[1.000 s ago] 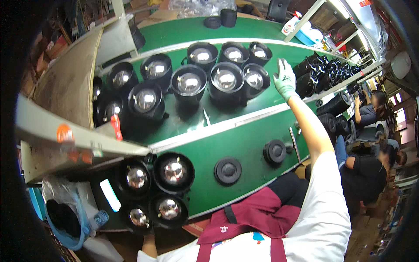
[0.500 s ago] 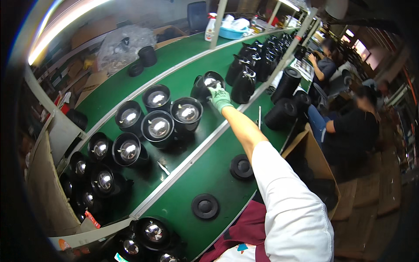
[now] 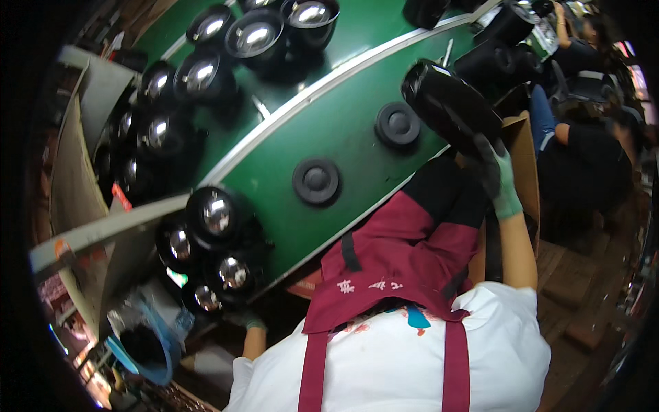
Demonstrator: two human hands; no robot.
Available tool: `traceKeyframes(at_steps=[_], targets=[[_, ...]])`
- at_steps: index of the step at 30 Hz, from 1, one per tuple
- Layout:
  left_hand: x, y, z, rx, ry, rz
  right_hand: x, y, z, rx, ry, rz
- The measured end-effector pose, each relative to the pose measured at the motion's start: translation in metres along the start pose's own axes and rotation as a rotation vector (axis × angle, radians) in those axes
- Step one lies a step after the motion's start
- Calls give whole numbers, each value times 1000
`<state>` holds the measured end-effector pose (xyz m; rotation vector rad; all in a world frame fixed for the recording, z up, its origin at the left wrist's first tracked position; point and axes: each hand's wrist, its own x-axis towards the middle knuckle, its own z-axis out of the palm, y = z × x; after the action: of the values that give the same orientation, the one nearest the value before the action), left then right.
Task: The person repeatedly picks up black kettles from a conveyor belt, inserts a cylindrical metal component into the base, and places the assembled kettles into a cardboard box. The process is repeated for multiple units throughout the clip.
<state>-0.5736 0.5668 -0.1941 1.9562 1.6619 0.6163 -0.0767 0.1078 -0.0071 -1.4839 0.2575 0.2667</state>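
My right hand (image 3: pixel 498 175), in a green and grey work glove, is closed on the lower end of a glossy black cylindrical pot (image 3: pixel 449 103). The pot is tilted over my right thigh, its other end toward the green belt and its inside hidden. Low on the left is my left hand (image 3: pixel 247 320), also gloved, near several black pots with shiny metal insides (image 3: pixel 218 214); its fingers are dark and blurred. Two flat black round discs (image 3: pixel 317 181) lie on the near green strip, between the pot cluster and the held pot.
More shiny-lined black pots (image 3: pixel 254 34) stand on the far green belt (image 3: pixel 357 51), behind a metal rail (image 3: pixel 302 99). An open cardboard box (image 3: pixel 527 154) is beside my right leg. Dark cylinders (image 3: pixel 484 62) stand beyond it. A blue bin (image 3: pixel 161 357) sits at lower left. Co-workers sit at right.
My right hand has come back from the far belt toward my lap, bringing a black pot. My view has tipped down, and my left hand now shows at lower left.
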Motion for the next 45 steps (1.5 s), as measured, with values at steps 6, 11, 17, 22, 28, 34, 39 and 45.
traceKeyframes(at_steps=[6, 11, 17, 22, 28, 34, 39, 45], targets=[[-87, 164, 14, -331, -997, 129, -114, 5, -18, -90, -420, 156], [-61, 289, 48, -434, -1101, 1045, -148, 0, 10, -379, -556, 357], [-58, 320, 43, -265, -1414, 1121, -166, -25, 51, -602, -634, 422], [-47, 281, 46, -367, -1452, 888, -174, -8, 70, -591, -680, 441], [-52, 208, 40, -975, -1545, -321, -105, 11, 127, -396, -810, 654], [-85, 161, 10, -1160, -1660, -625, -14, 157, 245, -1481, -484, -737], [-81, 161, -3, -1112, -1651, -641, -20, 194, 257, -1450, -616, -581], [-63, 204, 43, -996, -1808, -521, -93, 75, 126, 144, -745, -141]])
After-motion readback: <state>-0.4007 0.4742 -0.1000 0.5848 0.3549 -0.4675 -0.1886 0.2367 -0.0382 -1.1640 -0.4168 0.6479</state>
